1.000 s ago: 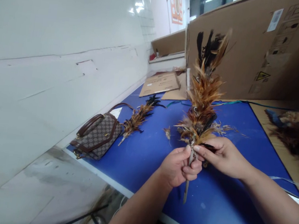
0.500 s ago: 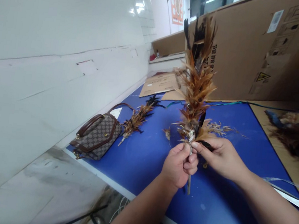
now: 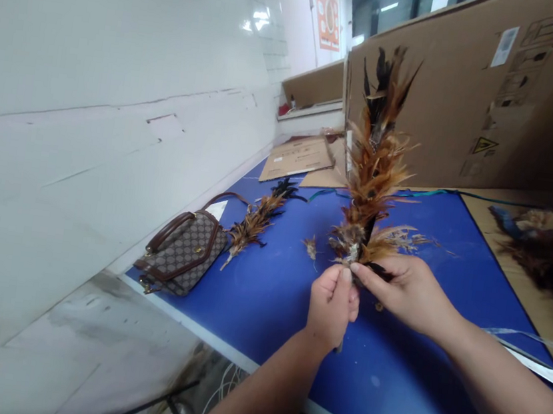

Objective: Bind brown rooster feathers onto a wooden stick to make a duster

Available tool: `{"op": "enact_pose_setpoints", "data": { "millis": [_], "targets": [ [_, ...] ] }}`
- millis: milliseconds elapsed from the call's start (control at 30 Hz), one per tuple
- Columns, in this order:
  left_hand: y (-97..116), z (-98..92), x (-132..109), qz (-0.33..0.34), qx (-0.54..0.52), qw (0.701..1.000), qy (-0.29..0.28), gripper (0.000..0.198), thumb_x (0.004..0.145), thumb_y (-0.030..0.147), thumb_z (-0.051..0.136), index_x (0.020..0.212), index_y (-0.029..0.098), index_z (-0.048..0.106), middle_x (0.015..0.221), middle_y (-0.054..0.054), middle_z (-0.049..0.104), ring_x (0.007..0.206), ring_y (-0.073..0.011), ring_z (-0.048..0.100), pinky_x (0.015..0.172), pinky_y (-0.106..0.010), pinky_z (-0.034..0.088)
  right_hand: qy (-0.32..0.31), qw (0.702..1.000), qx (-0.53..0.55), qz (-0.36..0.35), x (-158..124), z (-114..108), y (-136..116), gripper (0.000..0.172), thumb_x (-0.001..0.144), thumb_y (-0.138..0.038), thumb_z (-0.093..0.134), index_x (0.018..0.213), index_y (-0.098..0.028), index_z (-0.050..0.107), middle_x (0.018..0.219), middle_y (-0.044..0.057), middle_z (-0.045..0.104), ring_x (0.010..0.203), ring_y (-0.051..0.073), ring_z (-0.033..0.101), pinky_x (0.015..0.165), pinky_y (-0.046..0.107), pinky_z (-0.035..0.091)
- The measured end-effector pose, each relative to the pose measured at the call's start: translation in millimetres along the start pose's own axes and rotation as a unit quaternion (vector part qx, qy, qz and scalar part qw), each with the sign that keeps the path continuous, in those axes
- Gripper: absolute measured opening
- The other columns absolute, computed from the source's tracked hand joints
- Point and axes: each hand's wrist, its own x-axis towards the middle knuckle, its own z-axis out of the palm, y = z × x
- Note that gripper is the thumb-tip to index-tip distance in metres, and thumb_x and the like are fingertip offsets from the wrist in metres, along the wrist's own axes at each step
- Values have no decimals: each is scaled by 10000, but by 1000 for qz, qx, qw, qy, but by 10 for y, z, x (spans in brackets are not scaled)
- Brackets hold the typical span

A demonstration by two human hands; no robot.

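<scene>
A tall bundle of brown, orange and black feathers stands nearly upright above the table, tied along a thin stick. My left hand is closed round the bare lower end of that stick, whose tip pokes out below the fist. At the base of the bundle, my right hand pinches dark and tan feathers against the stick, its thumb touching beside my left thumb. A second, smaller feather bundle lies on the blue table to the left.
A patterned handbag rests at the table's left edge by the white wall. Loose feathers lie behind my right hand. Scissors are at the right, with a dark feather heap beyond. A large cardboard box stands at the back.
The feather bundle has tipped slightly to the right at its top, and its lower stick end has swung left. My left fist has turned with it; my right hand stays at the base.
</scene>
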Motion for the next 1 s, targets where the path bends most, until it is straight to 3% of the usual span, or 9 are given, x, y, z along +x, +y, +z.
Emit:
{"op": "enact_pose_setpoints", "data": {
  "millis": [200, 300, 467, 700, 867, 1000],
  "targets": [
    [16, -16, -7, 6, 18, 1000, 0, 351, 958, 506, 608, 866, 179, 519, 622, 59, 502, 418, -34, 359, 383, -167, 284, 35, 999, -22, 21, 10, 8, 36, 450, 935, -434, 626, 558, -186, 620, 524, 3, 598, 494, 132, 539, 494, 260, 421],
    [24, -16, -14, 12, 31, 999, -3, 329, 963, 494, 604, 909, 177, 533, 656, 44, 562, 407, -29, 371, 386, -168, 308, 16, 1000, -12, 18, 17, -1, 42, 459, 947, -431, 607, 560, -184, 627, 546, 10, 620, 506, 133, 552, 508, 259, 431],
    [61, -21, -14, 17, 55, 998, 4, 298, 959, 481, 614, 951, 193, 537, 483, 90, 455, 379, -53, 338, 377, -166, 298, 23, 999, -21, 17, 16, -2, 54, 433, 954, -437, 600, 604, -185, 636, 533, 8, 601, 513, 147, 558, 521, 269, 433],
    [118, 18, -16, -20, 20, 999, 18, 308, 905, 449, 688, 966, 171, 570, 506, 79, 457, 403, -49, 305, 351, -153, 226, 23, 993, -105, -44, 24, -24, 78, 444, 984, -364, 554, 578, -187, 594, 526, 6, 548, 528, 138, 507, 548, 275, 385],
    [149, 57, -19, -59, -33, 998, 15, 331, 854, 410, 736, 957, 164, 540, 687, 24, 580, 430, -49, 402, 333, -158, 239, -5, 986, -137, -92, 25, -70, 108, 409, 997, -312, 530, 623, -185, 634, 596, 20, 590, 571, 139, 525, 610, 280, 402],
    [196, 53, -7, -69, -60, 996, 6, 436, 827, 368, 769, 1125, 188, 506, 774, 25, 594, 447, -48, 438, 360, -158, 242, -16, 988, -128, -90, 21, -80, 85, 406, 1000, -318, 524, 638, -191, 658, 614, 35, 625, 586, 150, 557, 618, 282, 412]
  ]
}}
